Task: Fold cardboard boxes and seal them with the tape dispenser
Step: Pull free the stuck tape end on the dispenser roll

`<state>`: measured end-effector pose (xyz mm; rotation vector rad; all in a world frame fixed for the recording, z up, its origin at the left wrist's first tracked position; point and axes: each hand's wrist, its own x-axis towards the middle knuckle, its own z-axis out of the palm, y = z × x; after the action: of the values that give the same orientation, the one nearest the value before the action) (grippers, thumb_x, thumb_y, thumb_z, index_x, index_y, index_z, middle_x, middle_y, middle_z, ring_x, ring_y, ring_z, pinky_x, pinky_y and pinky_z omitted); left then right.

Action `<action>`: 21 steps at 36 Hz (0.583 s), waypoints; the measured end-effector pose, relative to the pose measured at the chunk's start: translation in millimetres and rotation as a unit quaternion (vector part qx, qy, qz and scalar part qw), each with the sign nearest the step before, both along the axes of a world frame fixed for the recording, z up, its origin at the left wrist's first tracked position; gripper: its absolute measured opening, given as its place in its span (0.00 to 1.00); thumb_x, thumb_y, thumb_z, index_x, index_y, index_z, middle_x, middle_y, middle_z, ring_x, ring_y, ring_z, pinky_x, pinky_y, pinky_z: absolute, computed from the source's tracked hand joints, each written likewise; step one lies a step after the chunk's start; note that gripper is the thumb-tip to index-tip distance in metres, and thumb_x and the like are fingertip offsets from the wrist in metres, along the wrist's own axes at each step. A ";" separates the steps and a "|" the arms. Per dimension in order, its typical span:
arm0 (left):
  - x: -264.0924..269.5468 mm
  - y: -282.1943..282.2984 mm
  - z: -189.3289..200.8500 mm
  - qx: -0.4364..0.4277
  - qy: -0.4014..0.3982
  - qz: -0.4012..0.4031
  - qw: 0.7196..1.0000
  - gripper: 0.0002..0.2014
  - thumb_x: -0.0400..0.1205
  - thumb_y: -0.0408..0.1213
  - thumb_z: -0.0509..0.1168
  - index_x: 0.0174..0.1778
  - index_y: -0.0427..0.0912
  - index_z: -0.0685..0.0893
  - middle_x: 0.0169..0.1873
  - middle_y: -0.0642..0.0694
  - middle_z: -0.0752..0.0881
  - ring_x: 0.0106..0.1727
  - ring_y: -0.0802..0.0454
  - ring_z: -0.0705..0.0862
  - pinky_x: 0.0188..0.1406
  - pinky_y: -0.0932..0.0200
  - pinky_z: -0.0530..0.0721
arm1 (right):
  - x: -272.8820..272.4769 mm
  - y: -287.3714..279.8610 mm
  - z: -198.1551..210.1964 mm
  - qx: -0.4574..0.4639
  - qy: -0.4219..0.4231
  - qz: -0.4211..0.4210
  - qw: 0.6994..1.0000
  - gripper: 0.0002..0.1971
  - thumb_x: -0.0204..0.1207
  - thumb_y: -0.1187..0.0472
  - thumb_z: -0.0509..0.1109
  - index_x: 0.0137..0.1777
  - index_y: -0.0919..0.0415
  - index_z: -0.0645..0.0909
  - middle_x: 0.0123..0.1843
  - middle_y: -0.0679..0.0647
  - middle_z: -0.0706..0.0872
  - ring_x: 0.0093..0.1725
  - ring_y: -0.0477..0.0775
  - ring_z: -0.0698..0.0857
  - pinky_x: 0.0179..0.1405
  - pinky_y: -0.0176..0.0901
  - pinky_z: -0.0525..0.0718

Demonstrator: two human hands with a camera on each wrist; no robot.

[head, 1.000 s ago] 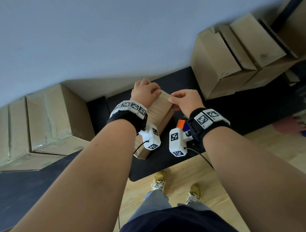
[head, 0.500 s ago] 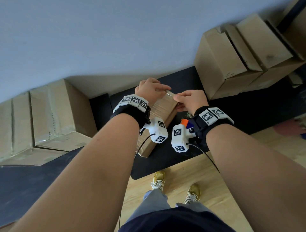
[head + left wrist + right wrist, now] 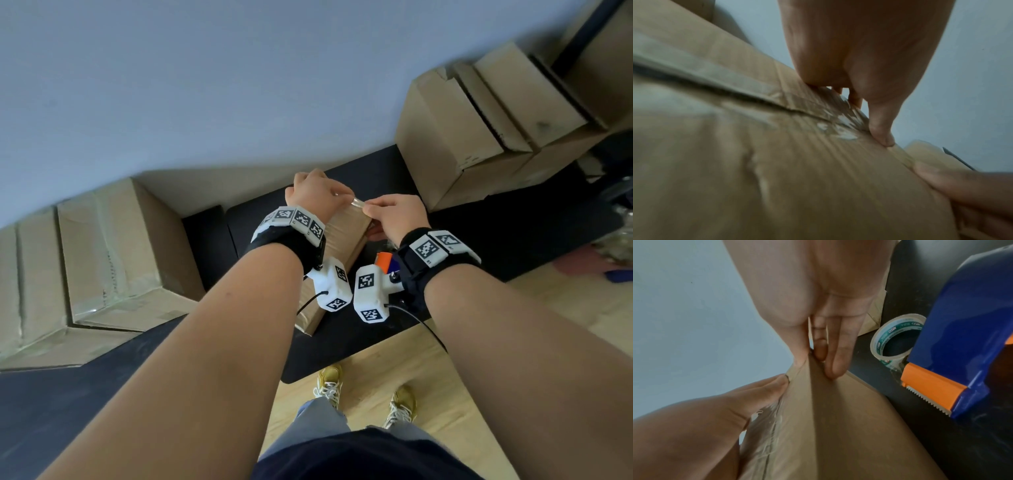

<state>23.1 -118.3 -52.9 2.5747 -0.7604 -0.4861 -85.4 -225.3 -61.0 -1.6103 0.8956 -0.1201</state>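
A small brown cardboard box (image 3: 346, 236) stands on the black table (image 3: 513, 240), its top seam covered with clear tape (image 3: 840, 123). My left hand (image 3: 317, 198) curls over the box's far top edge, thumb (image 3: 881, 134) on the tape. My right hand (image 3: 397, 214) meets it there. Between them both hands pinch a short loose end of the clear tape (image 3: 356, 202). The blue and orange tape dispenser (image 3: 953, 353) lies on the table right of the box, under my right wrist, and it shows in the head view as the dispenser (image 3: 385, 262).
A spare tape roll (image 3: 898, 335) lies beyond the dispenser. Large taped cartons (image 3: 113, 260) stand at the left, and more stacked cartons (image 3: 479, 137) at the back right. A grey wall (image 3: 205, 85) runs close behind the table. Wooden floor (image 3: 370, 359) and my shoes are below.
Both hands have moved from the box's top surface to its far edge and come together there. The tape end now stands up between their fingertips.
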 end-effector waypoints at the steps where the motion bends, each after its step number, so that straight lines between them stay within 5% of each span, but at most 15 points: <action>1: 0.2 -1.4 -0.6 0.000 -0.004 0.002 1.000 0.07 0.80 0.54 0.63 0.44 0.69 0.87 0.50 0.57 0.75 0.66 0.51 0.67 0.63 0.54 0.61 | 0.5 0.1 0.3 -0.009 0.002 -0.001 1.000 0.05 0.78 0.67 0.73 0.42 0.59 0.88 0.38 0.59 0.88 0.32 0.58 0.88 0.35 0.49 0.91; 8: 1.7 1.7 -5.6 -0.027 -0.009 -0.005 1.000 0.09 0.82 0.53 0.62 0.50 0.67 0.88 0.54 0.55 0.76 0.66 0.50 0.67 0.64 0.55 0.62 | -1.3 3.9 -0.7 -0.020 0.009 -0.019 1.000 0.04 0.78 0.64 0.73 0.48 0.63 0.89 0.40 0.58 0.89 0.36 0.57 0.89 0.37 0.47 0.90; 11: 3.7 7.3 -6.3 -0.037 0.015 -0.012 0.999 0.15 0.83 0.48 0.61 0.64 0.63 0.83 0.70 0.53 0.74 0.75 0.51 0.65 0.75 0.53 0.61 | -1.8 5.2 1.2 -0.026 0.020 -0.012 0.999 0.03 0.79 0.63 0.73 0.46 0.58 0.88 0.42 0.58 0.90 0.39 0.59 0.90 0.40 0.50 0.91; 14: 7.3 16.2 0.2 -0.086 0.067 0.031 0.994 0.25 0.83 0.35 0.60 0.77 0.54 0.72 0.81 0.46 0.61 0.80 0.49 0.64 0.77 0.61 0.60 | 1.3 4.8 3.5 -0.039 0.037 0.007 0.999 0.05 0.79 0.62 0.72 0.46 0.55 0.89 0.42 0.56 0.90 0.40 0.62 0.91 0.43 0.55 0.92; 17: 7.6 35.5 8.1 -0.107 0.049 0.107 0.987 0.28 0.82 0.32 0.61 0.80 0.50 0.68 0.81 0.44 0.60 0.79 0.50 0.65 0.72 0.65 0.62 | 11.7 3.7 -3.7 -0.045 0.046 0.018 0.998 0.10 0.78 0.62 0.69 0.54 0.56 0.90 0.50 0.57 0.91 0.45 0.62 0.91 0.50 0.59 0.90; 21: 0.2 70.2 9.4 -0.089 0.038 0.192 0.977 0.27 0.79 0.36 0.62 0.77 0.45 0.72 0.72 0.39 0.75 0.67 0.46 0.79 0.63 0.61 0.74 | 32.3 1.7 -24.0 -0.007 0.026 0.032 0.999 0.29 0.63 0.53 0.69 0.68 0.57 0.83 0.64 0.58 0.87 0.59 0.63 0.87 0.60 0.61 0.86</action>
<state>23.3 -48.1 -43.5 2.4350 -0.2542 -0.3710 -53.1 -223.7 -85.0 -1.6596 0.8837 -0.0388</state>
